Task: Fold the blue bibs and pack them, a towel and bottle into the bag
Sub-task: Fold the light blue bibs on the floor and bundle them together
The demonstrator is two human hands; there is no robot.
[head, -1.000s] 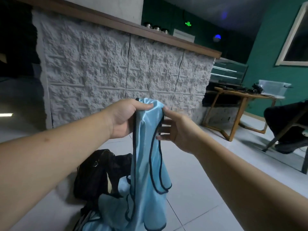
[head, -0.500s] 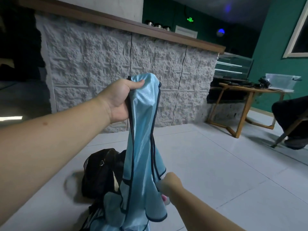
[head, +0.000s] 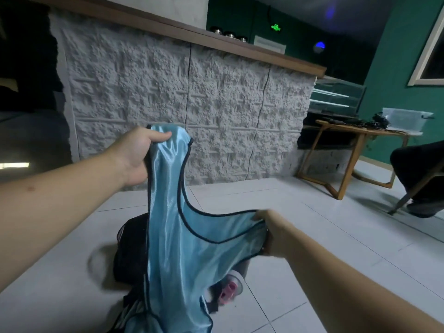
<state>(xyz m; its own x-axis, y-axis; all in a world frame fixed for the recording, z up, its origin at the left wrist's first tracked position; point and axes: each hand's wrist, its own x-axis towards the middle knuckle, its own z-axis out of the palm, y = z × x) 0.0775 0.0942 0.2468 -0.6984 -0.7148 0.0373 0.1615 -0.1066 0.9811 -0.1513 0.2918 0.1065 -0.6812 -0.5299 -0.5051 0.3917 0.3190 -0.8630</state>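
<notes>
- Bib point(head: 182, 248): left hand point(head: 134, 157) pinches its top, right hand point(head: 269, 234) grips a lower edge, spreading it for folding.
- Bag point(head: 129, 255): on floor below.

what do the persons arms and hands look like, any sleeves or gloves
Both arms are bare right to the frame edge: no sleeves in view. The left hand and right hand wear no gloves, and no rings, watch or bands show. The left forearm carries one small mark.

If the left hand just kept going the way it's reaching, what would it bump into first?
Probably the white textured counter front. The left hand, gripping the blue bib, points toward it with nothing visible between, though depth is unclear.
</notes>
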